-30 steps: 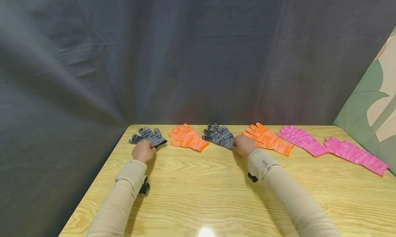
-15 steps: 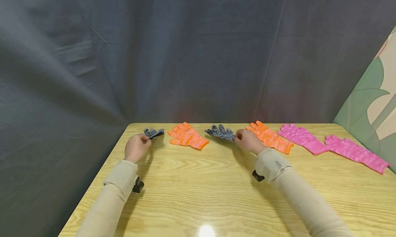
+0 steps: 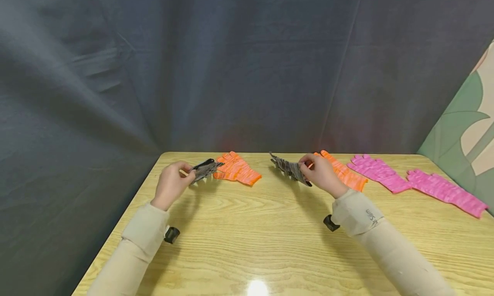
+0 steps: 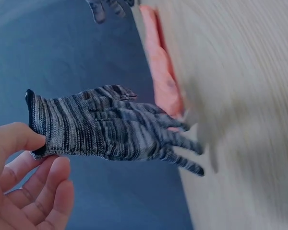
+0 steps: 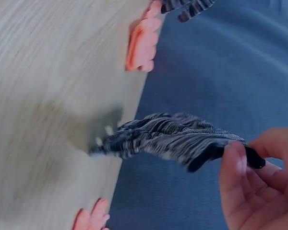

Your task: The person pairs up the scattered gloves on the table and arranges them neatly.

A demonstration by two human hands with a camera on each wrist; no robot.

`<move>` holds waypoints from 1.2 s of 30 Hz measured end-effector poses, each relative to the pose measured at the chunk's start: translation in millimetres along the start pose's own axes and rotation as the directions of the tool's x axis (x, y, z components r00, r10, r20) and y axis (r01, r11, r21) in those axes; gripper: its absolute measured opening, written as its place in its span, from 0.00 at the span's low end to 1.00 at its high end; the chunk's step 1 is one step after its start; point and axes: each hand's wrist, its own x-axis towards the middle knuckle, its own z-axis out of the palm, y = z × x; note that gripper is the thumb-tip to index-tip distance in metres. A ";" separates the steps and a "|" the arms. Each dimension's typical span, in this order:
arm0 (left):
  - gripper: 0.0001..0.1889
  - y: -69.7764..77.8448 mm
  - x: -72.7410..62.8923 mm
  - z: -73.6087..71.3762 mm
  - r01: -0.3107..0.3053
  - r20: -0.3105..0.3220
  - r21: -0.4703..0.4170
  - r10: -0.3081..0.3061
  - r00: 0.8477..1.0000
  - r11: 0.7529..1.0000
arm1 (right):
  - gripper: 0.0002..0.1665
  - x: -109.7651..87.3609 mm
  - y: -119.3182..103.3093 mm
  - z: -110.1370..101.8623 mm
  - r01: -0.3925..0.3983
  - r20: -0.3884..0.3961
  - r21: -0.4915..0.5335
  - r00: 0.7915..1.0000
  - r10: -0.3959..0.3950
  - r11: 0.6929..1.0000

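My left hand [image 3: 172, 182] pinches a black-and-grey knit glove [image 4: 110, 127] by its dark cuff edge, thumb on one side and fingers on the other. The glove's fingers point right in the head view, toward an orange glove [image 3: 239, 169]. A second black-and-grey glove [image 5: 168, 136] hangs from my right hand [image 3: 321, 172], pinched at the black cuff rim between thumb and finger. It is lifted above the table, its fingers pointing left and away. Another orange glove [image 3: 343, 171] lies partly hidden behind the right hand.
Two pink gloves, one nearer the middle [image 3: 380, 173] and one farther right [image 3: 447, 192], lie along the back right of the wooden table [image 3: 247, 227]. A dark curtain [image 3: 247, 73] hangs behind and to the left. A leaf-patterned panel [image 3: 467, 120] stands at the right.
Both hands have raised the black-and-grey gloves off the table by their cuffs. The left glove has swung right, toward the orange one; the right hand has shifted right. The other gloves stay put.
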 end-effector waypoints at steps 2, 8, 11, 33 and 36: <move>0.08 8.3 -5.2 -1.8 -0.022 0.015 -0.010 0.022 1.000 1.000 | 0.10 -3.5 -3.7 -3.5 -0.003 -0.031 0.000 1.000 0.003 1.000; 0.04 26.7 -22.1 -3.3 -0.097 0.085 -0.023 0.099 0.991 0.995 | 0.09 -16.9 -13.6 -8.1 0.005 -0.082 0.001 0.997 -0.005 1.000; 0.02 32.1 -30.8 -2.5 -0.145 0.144 -0.032 0.148 0.979 0.989 | 0.08 -23.7 -16.9 -8.8 0.021 -0.089 0.006 0.996 -0.020 1.000; 0.02 39.1 -74.4 19.7 -0.281 0.539 -0.064 0.270 0.798 0.958 | 0.07 -49.3 -30.4 -6.8 0.036 -0.083 0.001 0.996 -0.036 0.999; 0.02 38.3 -78.3 21.2 -0.280 0.563 -0.075 0.273 0.780 0.957 | 0.06 -50.6 -30.3 -5.6 0.041 -0.090 -0.005 0.995 -0.042 0.999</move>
